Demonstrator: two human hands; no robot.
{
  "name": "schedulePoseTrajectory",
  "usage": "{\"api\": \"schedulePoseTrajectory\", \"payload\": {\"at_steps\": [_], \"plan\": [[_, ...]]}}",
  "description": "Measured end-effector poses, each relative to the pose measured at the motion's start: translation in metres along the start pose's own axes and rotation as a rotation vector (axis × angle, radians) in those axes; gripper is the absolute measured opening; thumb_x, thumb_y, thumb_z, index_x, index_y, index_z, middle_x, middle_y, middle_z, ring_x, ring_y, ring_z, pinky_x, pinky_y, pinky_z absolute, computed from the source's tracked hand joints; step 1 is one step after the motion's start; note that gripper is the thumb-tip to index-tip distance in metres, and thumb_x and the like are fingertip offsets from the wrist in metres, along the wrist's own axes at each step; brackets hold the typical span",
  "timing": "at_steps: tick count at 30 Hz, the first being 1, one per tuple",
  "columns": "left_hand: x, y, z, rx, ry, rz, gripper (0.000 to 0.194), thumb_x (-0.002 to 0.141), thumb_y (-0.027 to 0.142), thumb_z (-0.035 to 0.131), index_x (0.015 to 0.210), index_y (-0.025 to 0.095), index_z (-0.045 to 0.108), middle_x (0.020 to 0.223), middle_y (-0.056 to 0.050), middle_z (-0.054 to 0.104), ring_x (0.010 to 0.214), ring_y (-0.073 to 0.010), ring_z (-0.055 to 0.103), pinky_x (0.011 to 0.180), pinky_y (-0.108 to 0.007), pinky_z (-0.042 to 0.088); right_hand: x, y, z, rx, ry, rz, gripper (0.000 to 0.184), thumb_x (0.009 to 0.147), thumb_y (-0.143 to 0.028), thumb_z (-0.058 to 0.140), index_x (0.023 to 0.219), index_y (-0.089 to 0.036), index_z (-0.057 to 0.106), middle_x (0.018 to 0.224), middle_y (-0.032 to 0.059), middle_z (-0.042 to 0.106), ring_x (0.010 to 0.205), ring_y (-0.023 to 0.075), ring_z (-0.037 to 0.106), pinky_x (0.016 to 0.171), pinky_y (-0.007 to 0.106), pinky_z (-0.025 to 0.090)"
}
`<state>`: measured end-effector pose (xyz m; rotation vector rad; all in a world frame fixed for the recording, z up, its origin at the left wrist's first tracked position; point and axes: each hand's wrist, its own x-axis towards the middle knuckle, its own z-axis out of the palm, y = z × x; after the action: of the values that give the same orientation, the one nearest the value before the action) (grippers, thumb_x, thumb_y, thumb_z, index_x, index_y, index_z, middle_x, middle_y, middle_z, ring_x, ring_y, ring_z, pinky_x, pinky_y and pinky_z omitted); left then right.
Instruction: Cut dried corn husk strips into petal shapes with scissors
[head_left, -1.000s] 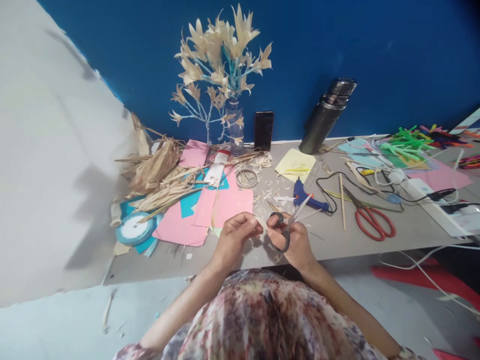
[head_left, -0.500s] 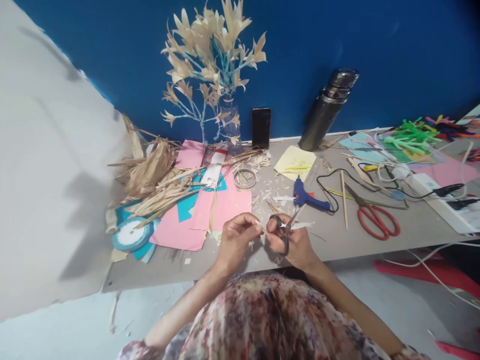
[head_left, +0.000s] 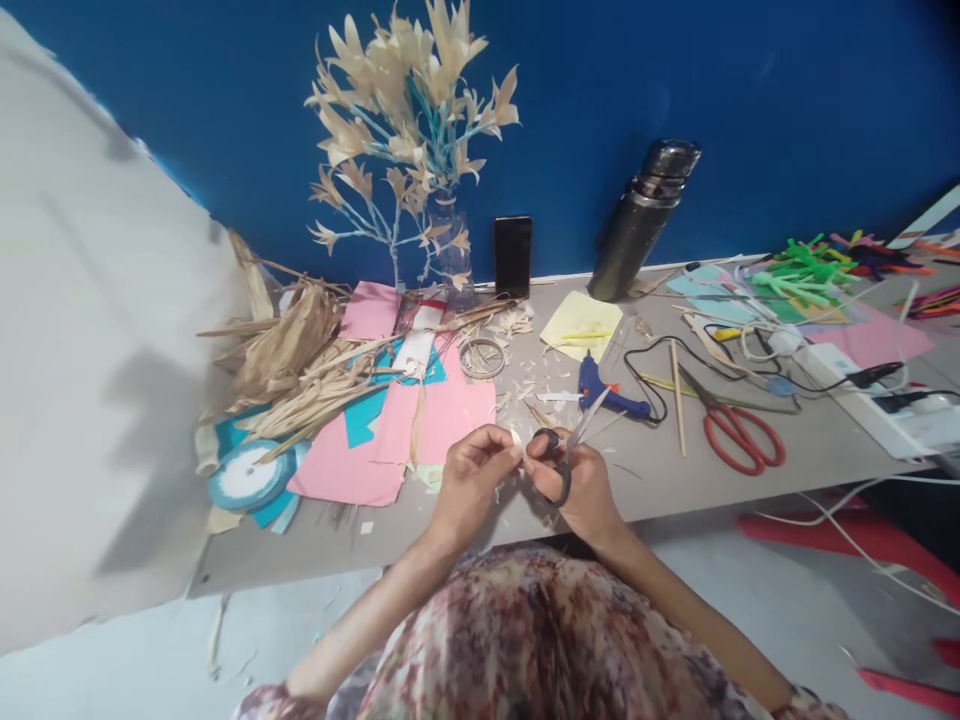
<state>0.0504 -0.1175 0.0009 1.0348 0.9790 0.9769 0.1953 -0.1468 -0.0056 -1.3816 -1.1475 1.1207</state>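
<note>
Close to the table's front edge, my left hand (head_left: 474, 482) pinches a small pale piece of corn husk (head_left: 517, 440) between thumb and fingertips. My right hand (head_left: 581, 490) is beside it, its thumb and finger meeting the same piece. Hooked in the right hand are black-handled scissors (head_left: 580, 428), blades pointing up and away from me. Cream husk flowers (head_left: 420, 130) on blue stems stand in a clear bottle (head_left: 450, 240) at the back. A blue glue gun (head_left: 611, 395) lies just beyond the right hand.
Dried husks (head_left: 292, 350), pink paper (head_left: 450, 410) and a blue ribbon roll (head_left: 251, 475) lie on the left. A phone (head_left: 512, 257) and a dark flask (head_left: 637, 225) lean on the wall. Rightward are red-handled scissors (head_left: 742, 435), a power strip (head_left: 862, 400) and cables.
My hands stay together while the pale piece turns between the fingertips. The scissors' blades swing slightly in the right hand. The view has shifted a little.
</note>
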Motion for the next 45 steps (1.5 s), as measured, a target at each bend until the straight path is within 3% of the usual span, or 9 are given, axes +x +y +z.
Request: {"api": "schedulePoseTrajectory", "payload": {"at_steps": [3, 7, 10, 45], "plan": [[-0.001, 0.003, -0.001, 0.016, 0.046, 0.048, 0.012, 0.076, 0.024, 0.069, 0.070, 0.018, 0.061, 0.067, 0.001, 0.062, 0.065, -0.0121, 0.055, 0.067, -0.024, 0.042, -0.002, 0.000, -0.003, 0.059, -0.133, 0.064, 0.029, 0.070, -0.042, 0.074, 0.075, -0.018, 0.060, 0.063, -0.0019, 0.056, 0.057, 0.0131, 0.049, 0.054, 0.024, 0.041], [-0.004, 0.011, -0.001, 0.090, 0.088, 0.104, 0.011, 0.077, 0.021, 0.065, 0.068, 0.018, 0.059, 0.067, 0.000, 0.063, 0.066, -0.0135, 0.057, 0.068, -0.025, 0.044, -0.008, 0.002, -0.003, 0.157, -0.429, 0.156, 0.047, 0.070, -0.061, 0.072, 0.070, -0.016, 0.059, 0.060, -0.0009, 0.056, 0.052, 0.0115, 0.046, 0.050, 0.022, 0.036], [-0.005, 0.016, -0.001, 0.141, 0.127, 0.089, 0.009, 0.074, 0.018, 0.064, 0.066, 0.018, 0.059, 0.064, 0.001, 0.063, 0.062, -0.0129, 0.057, 0.064, -0.025, 0.043, -0.011, 0.004, -0.003, 0.167, -0.525, 0.186, 0.054, 0.071, -0.070, 0.066, 0.064, -0.016, 0.057, 0.056, -0.0009, 0.055, 0.049, 0.0111, 0.045, 0.048, 0.022, 0.034], [-0.007, 0.023, -0.012, 0.179, 0.018, 0.129, 0.010, 0.068, 0.015, 0.060, 0.062, 0.017, 0.052, 0.062, 0.001, 0.057, 0.060, -0.0123, 0.052, 0.058, -0.024, 0.039, -0.015, 0.010, -0.004, 0.098, -0.582, 0.177, 0.052, 0.076, -0.063, 0.067, 0.058, -0.015, 0.055, 0.054, -0.0001, 0.056, 0.047, 0.0096, 0.042, 0.045, 0.021, 0.028]]}}
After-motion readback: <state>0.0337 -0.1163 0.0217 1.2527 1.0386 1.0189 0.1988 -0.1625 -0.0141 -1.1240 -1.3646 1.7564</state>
